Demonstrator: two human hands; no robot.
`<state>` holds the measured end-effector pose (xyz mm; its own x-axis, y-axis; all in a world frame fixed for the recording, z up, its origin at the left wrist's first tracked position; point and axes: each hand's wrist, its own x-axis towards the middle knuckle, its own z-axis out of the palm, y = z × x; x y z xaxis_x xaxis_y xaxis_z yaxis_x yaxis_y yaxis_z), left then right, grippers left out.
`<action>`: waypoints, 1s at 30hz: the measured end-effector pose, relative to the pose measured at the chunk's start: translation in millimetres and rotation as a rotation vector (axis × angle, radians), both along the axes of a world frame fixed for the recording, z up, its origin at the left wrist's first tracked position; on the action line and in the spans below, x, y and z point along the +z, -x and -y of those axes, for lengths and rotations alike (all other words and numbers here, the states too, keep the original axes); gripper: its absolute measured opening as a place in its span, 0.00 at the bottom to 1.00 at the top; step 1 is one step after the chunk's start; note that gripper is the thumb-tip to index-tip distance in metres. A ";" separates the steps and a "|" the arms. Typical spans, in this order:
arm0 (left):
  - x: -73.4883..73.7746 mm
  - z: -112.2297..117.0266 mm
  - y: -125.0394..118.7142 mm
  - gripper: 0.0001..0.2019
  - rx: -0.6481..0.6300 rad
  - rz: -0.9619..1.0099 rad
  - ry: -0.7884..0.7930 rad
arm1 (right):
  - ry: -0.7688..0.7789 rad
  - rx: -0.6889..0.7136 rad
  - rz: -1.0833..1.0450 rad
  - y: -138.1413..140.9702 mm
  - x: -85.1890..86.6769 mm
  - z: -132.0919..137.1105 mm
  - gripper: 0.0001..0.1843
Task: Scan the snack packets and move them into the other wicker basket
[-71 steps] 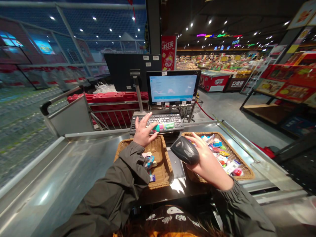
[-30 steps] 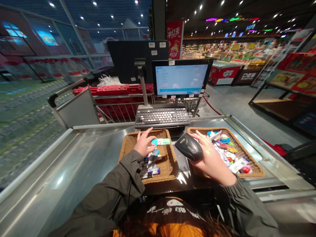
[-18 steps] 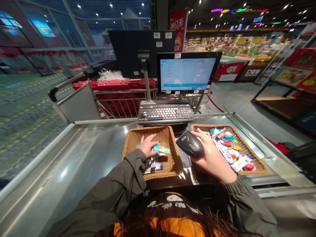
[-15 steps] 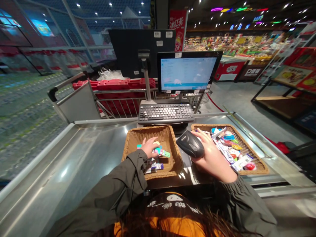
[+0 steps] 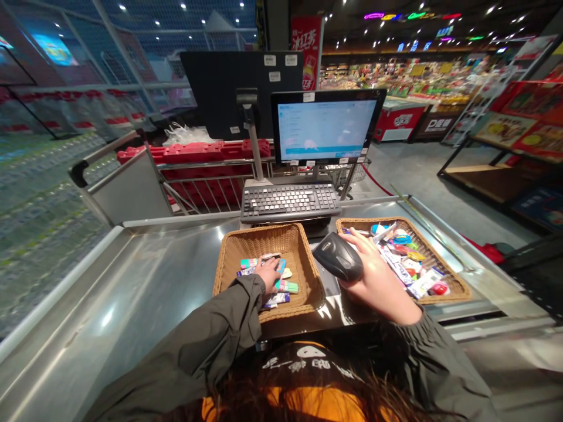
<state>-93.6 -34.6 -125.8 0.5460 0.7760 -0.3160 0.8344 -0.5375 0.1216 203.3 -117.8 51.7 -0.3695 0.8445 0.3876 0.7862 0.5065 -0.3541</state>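
My right hand [image 5: 378,278] is wrapped round a black barcode scanner [image 5: 338,257], held between two wicker baskets with its head toward the left one. My left hand [image 5: 267,273] reaches into the left wicker basket [image 5: 233,249], fingers stretched out over small packets. Beside its fingertips lies a blue packet [image 5: 281,265]. A pink-and-green pack [image 5: 288,286] rests just to the right of the hand, and a purple-and-white packet [image 5: 278,299] sits nearer the front wall. Another pink-and-green pack [image 5: 248,264] is behind the hand. The palm side is hidden.
A right wicker basket [image 5: 461,288] holds several colourful packaged sweets. Behind the baskets stand a keyboard [image 5: 290,199] and a lit monitor [image 5: 325,132] on the metal counter [image 5: 176,258]. A shopping cart [image 5: 197,184] with red crates is beyond the counter.
My left hand has shifted among the packets and its fingers now point farther right. More packets show behind it. The scanner stays in my right hand. The whole view has turned slightly right.
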 end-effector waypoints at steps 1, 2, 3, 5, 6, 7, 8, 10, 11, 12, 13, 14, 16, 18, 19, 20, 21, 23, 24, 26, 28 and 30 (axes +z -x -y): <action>0.2 0.4 0.1 0.22 -0.024 -0.019 0.014 | 0.002 -0.008 0.002 -1.8 0.2 0.7 0.28; 1.3 1.0 -0.3 0.23 -0.049 -0.038 0.028 | 0.006 -0.016 0.004 -4.0 0.1 1.5 0.29; 3.5 1.5 -1.2 0.24 -0.072 -0.056 0.044 | 0.009 -0.024 0.006 -6.4 -0.1 2.4 0.30; 11.9 2.1 -4.5 0.24 -0.099 -0.079 0.063 | 0.010 -0.035 0.004 -12.6 -1.0 4.6 0.31; 18.1 2.1 -7.0 0.22 -0.104 -0.083 0.068 | 0.007 -0.041 0.000 -16.5 -1.4 5.9 0.32; 25.7 1.9 -9.9 0.20 -0.113 -0.076 0.061 | 0.003 -0.049 -0.006 -20.8 -1.6 7.4 0.32; 34.4 1.4 -13.4 0.18 -0.134 -0.066 0.054 | 0.002 -0.060 -0.009 -25.7 -1.8 9.2 0.32; 54.3 0.1 -22.4 0.16 -0.166 -0.025 -0.008 | 0.010 -0.090 -0.007 -37.6 -2.1 13.7 0.31; 65.0 -0.7 -28.1 0.17 -0.189 -0.001 -0.041 | 0.016 -0.109 -0.005 -44.5 -2.1 16.3 0.31; 75.7 -1.6 -34.9 0.17 -0.205 0.030 -0.080 | 0.017 -0.131 -0.004 -52.0 -2.3 19.1 0.32; 86.2 -2.4 -42.8 0.17 -0.225 0.075 -0.120 | 0.011 -0.155 -0.006 -60.0 -2.4 22.0 0.32; 96.2 -3.2 -51.8 0.17 -0.252 0.132 -0.156 | 0.000 -0.183 -0.011 -68.3 -2.5 24.8 0.33; 113.9 -4.3 -73.5 0.17 -0.300 0.249 -0.216 | -0.027 -0.244 -0.028 -85.5 -2.4 30.2 0.33; 127.4 -4.6 -99.4 0.17 -0.338 0.329 -0.248 | -0.037 -0.297 -0.045 -102.2 -2.2 34.9 0.32; 132.3 -4.3 -113.5 0.16 -0.355 0.353 -0.254 | -0.041 -0.319 -0.051 -110.1 -2.0 37.1 0.32; 135.8 -3.8 -128.1 0.16 -0.371 0.366 -0.249 | -0.045 -0.341 -0.054 -117.6 -1.7 39.3 0.32; 137.9 -3.2 -143.0 0.16 -0.385 0.372 -0.237 | -0.050 -0.363 -0.055 -124.5 -1.4 41.6 0.32; 137.9 -1.9 -172.7 0.16 -0.403 0.383 -0.213 | -0.055 -0.404 -0.051 -136.8 -0.3 46.7 0.32; 136.0 -1.6 -187.1 0.15 -0.413 0.383 -0.197 | -0.053 -0.421 -0.047 -142.2 0.4 49.4 0.32; 129.6 -2.5 -214.3 0.15 -0.422 0.377 -0.168 | -0.046 -0.443 -0.035 -151.7 1.9 54.8 0.31; 121.4 -5.9 -239.1 0.15 -0.404 0.364 -0.150 | -0.043 -0.464 -0.024 -160.1 2.9 59.7 0.31; 113.9 -11.6 -261.8 0.16 -0.371 0.357 -0.165 | -0.045 -0.489 -0.021 -168.3 2.6 63.2 0.32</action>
